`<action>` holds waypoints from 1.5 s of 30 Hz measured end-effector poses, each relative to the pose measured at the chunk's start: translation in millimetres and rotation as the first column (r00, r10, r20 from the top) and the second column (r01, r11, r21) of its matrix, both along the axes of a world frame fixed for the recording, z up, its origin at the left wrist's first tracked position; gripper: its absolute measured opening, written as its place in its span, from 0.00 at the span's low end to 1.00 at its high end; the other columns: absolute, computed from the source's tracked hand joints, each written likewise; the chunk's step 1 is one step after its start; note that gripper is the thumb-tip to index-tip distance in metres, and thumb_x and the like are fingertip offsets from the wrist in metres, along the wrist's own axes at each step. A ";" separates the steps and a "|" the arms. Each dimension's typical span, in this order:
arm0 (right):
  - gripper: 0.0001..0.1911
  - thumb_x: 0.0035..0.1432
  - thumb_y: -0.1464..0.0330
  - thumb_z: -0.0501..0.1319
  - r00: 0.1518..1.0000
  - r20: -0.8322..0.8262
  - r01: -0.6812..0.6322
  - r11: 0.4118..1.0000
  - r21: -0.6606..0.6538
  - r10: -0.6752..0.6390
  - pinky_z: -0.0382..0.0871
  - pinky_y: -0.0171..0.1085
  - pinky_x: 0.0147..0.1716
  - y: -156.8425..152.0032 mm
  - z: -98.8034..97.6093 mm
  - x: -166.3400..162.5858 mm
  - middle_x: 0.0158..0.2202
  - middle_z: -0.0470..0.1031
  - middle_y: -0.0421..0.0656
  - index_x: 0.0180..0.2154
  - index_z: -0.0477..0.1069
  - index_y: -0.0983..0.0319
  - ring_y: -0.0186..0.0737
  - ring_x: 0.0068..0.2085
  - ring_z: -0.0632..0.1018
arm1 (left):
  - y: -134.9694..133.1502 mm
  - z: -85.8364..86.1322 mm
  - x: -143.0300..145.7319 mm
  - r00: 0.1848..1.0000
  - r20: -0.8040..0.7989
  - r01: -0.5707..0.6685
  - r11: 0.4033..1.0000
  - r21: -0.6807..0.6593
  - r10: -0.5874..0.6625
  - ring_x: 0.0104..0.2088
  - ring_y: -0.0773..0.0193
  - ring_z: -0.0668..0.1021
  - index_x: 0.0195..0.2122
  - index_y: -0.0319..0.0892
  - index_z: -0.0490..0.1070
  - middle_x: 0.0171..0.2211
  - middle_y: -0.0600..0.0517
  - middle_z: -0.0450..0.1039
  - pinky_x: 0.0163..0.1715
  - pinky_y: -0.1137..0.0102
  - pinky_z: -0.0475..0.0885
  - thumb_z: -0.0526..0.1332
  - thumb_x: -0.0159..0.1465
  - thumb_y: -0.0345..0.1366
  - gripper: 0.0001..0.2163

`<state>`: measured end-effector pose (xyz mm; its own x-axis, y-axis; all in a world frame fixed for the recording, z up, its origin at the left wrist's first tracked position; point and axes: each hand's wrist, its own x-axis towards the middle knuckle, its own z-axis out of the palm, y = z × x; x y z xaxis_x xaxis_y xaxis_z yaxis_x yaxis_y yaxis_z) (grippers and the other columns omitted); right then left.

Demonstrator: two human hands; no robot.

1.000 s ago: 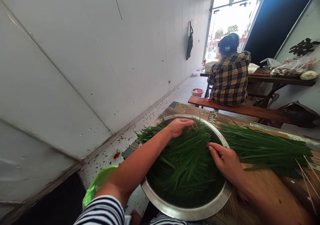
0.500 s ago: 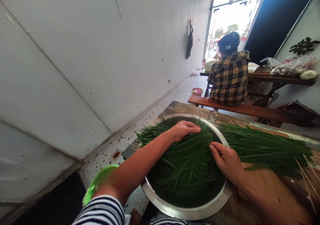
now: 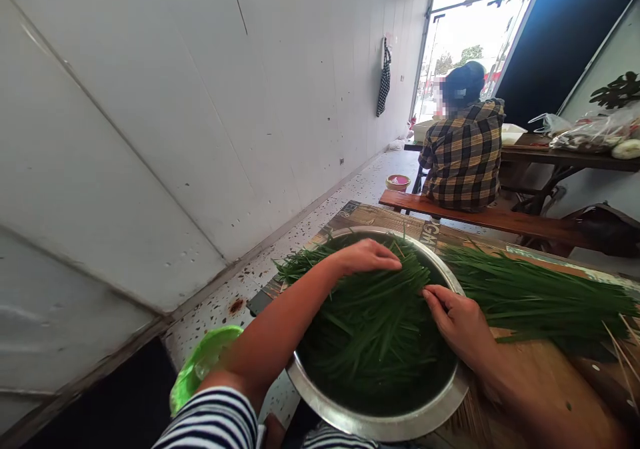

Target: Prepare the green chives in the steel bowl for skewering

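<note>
A large metal bowl point(image 3: 385, 424) of water stands on the wooden table point(image 3: 530, 376) in front of me, full of long green chive leaves point(image 3: 375, 316). My left hand point(image 3: 365, 257) lies on the leaves at the bowl's far side, fingers curled over them. Near the right rim, my right hand point(image 3: 457, 319) pinches a few leaves between thumb and fingers. A second pile of chives point(image 3: 535, 296) lies on the table to the right of the bowl.
A person in a plaid shirt point(image 3: 465, 152) sits on a wooden bench point(image 3: 500, 219) with their back to me, at a table with plastic bags point(image 3: 590, 132). A white wall runs along the left. A green plastic bag point(image 3: 200, 366) lies on the floor by my left arm.
My left hand slid slightly right across the leaves and my right hand shifted a little along the rim. The view moved slightly.
</note>
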<state>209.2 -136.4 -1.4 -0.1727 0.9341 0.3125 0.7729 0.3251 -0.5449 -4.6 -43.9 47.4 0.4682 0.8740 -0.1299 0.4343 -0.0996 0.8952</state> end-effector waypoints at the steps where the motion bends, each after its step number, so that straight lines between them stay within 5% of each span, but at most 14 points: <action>1: 0.18 0.60 0.59 0.48 1.000 0.017 0.009 1.000 -0.001 -0.009 0.64 0.33 0.26 -0.2 0.1 -0.4 0.27 0.77 0.40 0.33 0.74 0.59 0.37 0.27 0.76 | 5.6 -0.8 -6.0 0.993 -0.052 -0.099 0.988 0.116 0.105 0.31 0.64 0.74 0.32 0.39 0.78 0.26 0.51 0.75 0.34 0.72 0.67 0.64 0.51 0.44 0.14; 3: 0.19 0.60 0.59 0.47 0.998 0.061 0.031 1.000 -0.002 -0.031 0.61 0.33 0.24 -1.0 0.7 -1.6 0.23 0.75 0.40 0.31 0.73 0.59 0.36 0.23 0.74 | 17.0 -6.9 -17.2 0.940 -0.147 -0.249 0.915 0.318 0.307 0.34 0.63 0.74 0.32 0.40 0.78 0.28 0.49 0.75 0.36 0.71 0.66 0.63 0.54 0.41 0.11; 5: 0.20 0.60 0.58 0.47 0.993 0.104 0.047 0.999 -0.006 -0.046 0.59 0.33 0.22 -1.9 2.0 -2.9 0.20 0.73 0.40 0.30 0.73 0.60 0.36 0.21 0.72 | 25.8 -16.5 -24.7 0.896 -0.256 -0.237 0.879 0.415 0.363 0.33 0.61 0.74 0.29 0.40 0.78 0.27 0.48 0.75 0.36 0.71 0.65 0.64 0.52 0.38 0.08; 9: 0.21 0.60 0.59 0.45 0.992 0.122 0.037 0.999 -0.007 -0.035 0.59 0.33 0.23 -2.8 5.1 -4.5 0.20 0.73 0.41 0.30 0.72 0.60 0.36 0.22 0.72 | 32.4 -31.5 -27.8 0.825 -0.451 -0.142 0.898 0.417 0.340 0.30 0.60 0.74 0.22 0.39 0.77 0.23 0.46 0.73 0.33 0.70 0.64 0.66 0.49 0.37 0.06; 15: 0.20 0.60 0.58 0.46 0.991 0.128 0.040 0.999 -0.014 -0.038 0.56 0.33 0.22 -3.4 5.4 -4.2 0.19 0.72 0.40 0.29 0.72 0.60 0.34 0.20 0.71 | 31.1 -48.0 -9.3 0.889 -0.367 -0.075 0.879 0.472 0.273 0.30 0.62 0.73 0.30 0.41 0.79 0.26 0.47 0.75 0.33 0.71 0.64 0.62 0.54 0.41 0.10; 19: 0.19 0.59 0.59 0.46 0.990 0.132 0.048 0.999 -0.013 -0.045 0.56 0.33 0.22 -4.1 5.3 -4.0 0.19 0.72 0.39 0.29 0.72 0.60 0.34 0.20 0.70 | 27.2 -55.1 11.7 0.861 -0.432 -0.035 0.878 0.478 0.269 0.32 0.58 0.74 0.31 0.40 0.79 0.29 0.45 0.76 0.35 0.69 0.65 0.64 0.51 0.43 0.12; 30: 0.20 0.59 0.59 0.46 0.993 0.111 0.037 0.999 -0.005 -0.036 0.57 0.32 0.22 -4.2 8.6 -6.0 0.19 0.72 0.40 0.28 0.72 0.60 0.34 0.19 0.70 | 24.6 -40.0 13.2 0.956 0.008 -0.289 0.942 0.172 0.292 0.25 0.68 0.71 0.33 0.35 0.77 0.26 0.49 0.76 0.29 0.74 0.66 0.60 0.54 0.33 0.10; 34: 0.20 0.59 0.59 0.46 0.996 0.088 0.031 0.999 -0.012 -0.029 0.56 0.32 0.22 -4.3 8.7 -5.8 0.18 0.72 0.40 0.28 0.71 0.59 0.34 0.20 0.70 | 18.9 -32.2 16.6 0.947 0.200 -0.237 0.967 -0.087 0.251 0.19 0.74 0.66 0.38 0.34 0.73 0.25 0.51 0.75 0.21 0.77 0.60 0.59 0.54 0.29 0.11; 39: 0.19 0.59 0.59 0.46 0.997 0.078 0.022 0.999 -0.030 -0.019 0.56 0.32 0.21 -4.5 8.6 -5.3 0.18 0.71 0.40 0.27 0.71 0.60 0.34 0.19 0.69 | 15.6 -23.9 14.6 0.913 0.299 -0.163 0.922 -0.352 0.276 0.20 0.74 0.69 0.34 0.35 0.69 0.26 0.50 0.75 0.19 0.77 0.58 0.61 0.49 0.25 0.10; 45: 0.19 0.60 0.59 0.47 0.997 0.072 0.021 0.999 -0.031 -0.019 0.57 0.32 0.22 -4.7 6.1 -4.2 0.19 0.71 0.39 0.29 0.72 0.60 0.34 0.20 0.70 | 18.9 -22.2 9.7 0.891 0.305 -0.245 0.921 -0.302 0.336 0.17 0.77 0.62 0.32 0.34 0.72 0.24 0.52 0.73 0.17 0.78 0.53 0.63 0.51 0.31 0.07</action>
